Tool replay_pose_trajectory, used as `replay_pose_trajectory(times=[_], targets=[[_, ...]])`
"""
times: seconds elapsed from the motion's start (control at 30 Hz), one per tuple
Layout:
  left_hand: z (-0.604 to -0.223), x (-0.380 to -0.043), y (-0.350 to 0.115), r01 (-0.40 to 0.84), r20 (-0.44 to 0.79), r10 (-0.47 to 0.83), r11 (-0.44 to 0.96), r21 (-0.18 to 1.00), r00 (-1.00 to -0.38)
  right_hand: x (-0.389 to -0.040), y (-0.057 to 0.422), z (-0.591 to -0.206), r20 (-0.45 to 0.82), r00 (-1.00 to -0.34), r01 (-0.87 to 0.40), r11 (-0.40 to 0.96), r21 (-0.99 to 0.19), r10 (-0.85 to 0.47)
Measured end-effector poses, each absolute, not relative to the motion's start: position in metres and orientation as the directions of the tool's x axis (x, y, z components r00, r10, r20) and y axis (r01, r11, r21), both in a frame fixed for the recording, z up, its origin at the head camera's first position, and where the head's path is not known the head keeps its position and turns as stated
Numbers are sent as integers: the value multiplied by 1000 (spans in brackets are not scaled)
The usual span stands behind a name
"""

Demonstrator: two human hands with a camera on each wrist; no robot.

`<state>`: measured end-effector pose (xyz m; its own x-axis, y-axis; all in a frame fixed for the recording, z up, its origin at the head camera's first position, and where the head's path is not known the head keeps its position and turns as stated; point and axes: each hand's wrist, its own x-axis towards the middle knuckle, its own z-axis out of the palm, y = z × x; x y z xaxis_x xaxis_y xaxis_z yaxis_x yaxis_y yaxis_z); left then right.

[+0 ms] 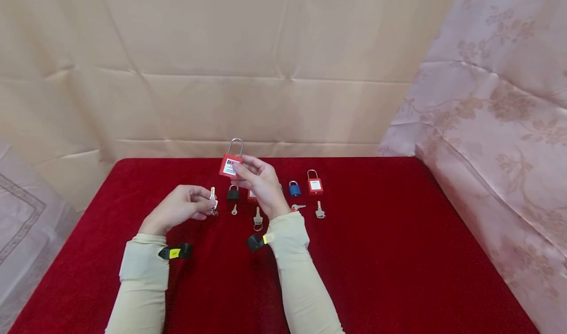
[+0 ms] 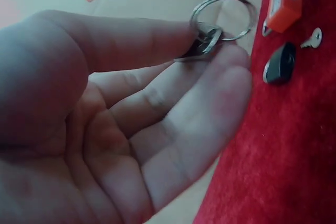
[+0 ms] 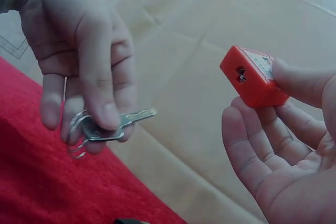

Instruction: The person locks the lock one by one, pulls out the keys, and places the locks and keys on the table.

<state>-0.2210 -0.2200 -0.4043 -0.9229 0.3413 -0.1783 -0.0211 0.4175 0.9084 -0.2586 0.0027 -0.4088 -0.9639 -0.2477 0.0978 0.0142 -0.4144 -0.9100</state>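
My left hand (image 1: 180, 207) pinches a silver key (image 3: 110, 128) by its head between thumb and fingers; the blade points up in the head view. A metal ring (image 2: 223, 17) hangs from the key's head. Higher and to the right, my right hand (image 1: 260, 179) holds a red padlock (image 1: 231, 165) by its body, thumb on the white label. Its long shackle stands upward. The padlock's underside faces the right wrist camera, showing the keyhole (image 3: 241, 74). Key and padlock are apart.
On the red cloth (image 1: 398, 255) stand a black padlock (image 1: 233, 193), a blue padlock (image 1: 294, 188) and a red padlock (image 1: 315, 185); another red one is partly hidden behind my right hand. Keys lie in front, among them a small key (image 1: 234, 209) and a ringed key (image 1: 258, 218).
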Motion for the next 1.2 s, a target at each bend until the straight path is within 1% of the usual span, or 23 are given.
replay_pose_trajectory(times=[0.23, 0.43, 0.7, 0.93, 1.2], targets=[[-413, -226, -225, -13, -236, 405, 481, 876, -883, -260, 2, -415, 98, -965, 12, -416, -909, -242], [-424, -229, -227, -13, -257, 376, 543, 839, -890, -259, 2, -418, 78, -969, 29, -426, -904, -233], [-437, -232, -227, -31, -275, 387, 531, 847, -880, -258, 3, -418, 60, -968, 51, -427, -903, -242], [-438, -230, -226, 11, -248, 330, 619, 785, -911, -257, 4, -418, 43, -966, 71, -424, -903, -253], [-438, -227, -223, -38, -279, 244, 685, 728, -929, -256, 2, -419, 42, -965, 73, -421, -904, -259]])
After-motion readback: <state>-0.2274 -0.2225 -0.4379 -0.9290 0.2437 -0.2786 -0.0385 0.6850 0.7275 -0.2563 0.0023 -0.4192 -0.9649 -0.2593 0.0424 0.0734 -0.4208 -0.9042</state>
